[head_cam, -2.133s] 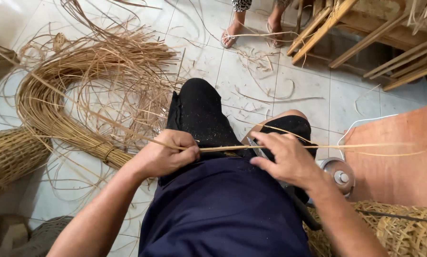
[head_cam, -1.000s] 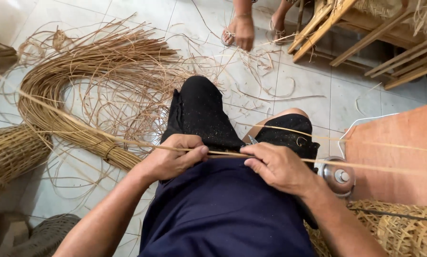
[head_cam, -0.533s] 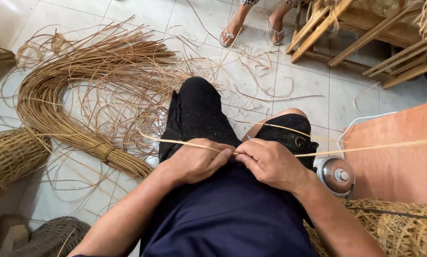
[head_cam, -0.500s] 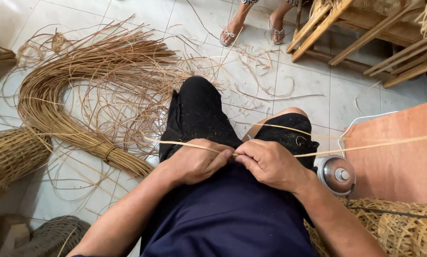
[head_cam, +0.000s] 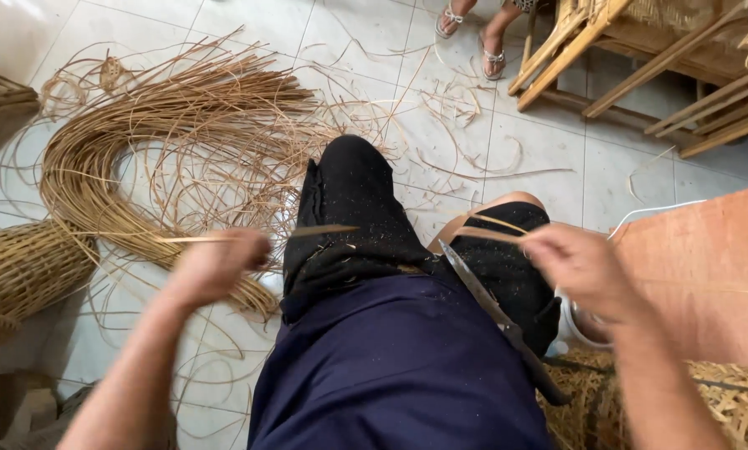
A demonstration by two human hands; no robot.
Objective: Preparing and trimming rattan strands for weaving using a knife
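Two thin tan rattan strips: one rattan strip [head_cam: 249, 237] lies level at centre left, another split strip [head_cam: 495, 229] slants at centre right.

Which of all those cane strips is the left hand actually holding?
The single straight strip pinched in the left hand, held level above the knee; the other strips lie bundled or scattered on the tiled floor.

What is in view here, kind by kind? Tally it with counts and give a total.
Hands: 2, left hand and right hand
Cane strips held: 2, left strip, right strip
Knife on the lap: 1
Cane bundle on the floor: 1
Woven basket: 1
Another person's sandalled feet: 2
Total: 9
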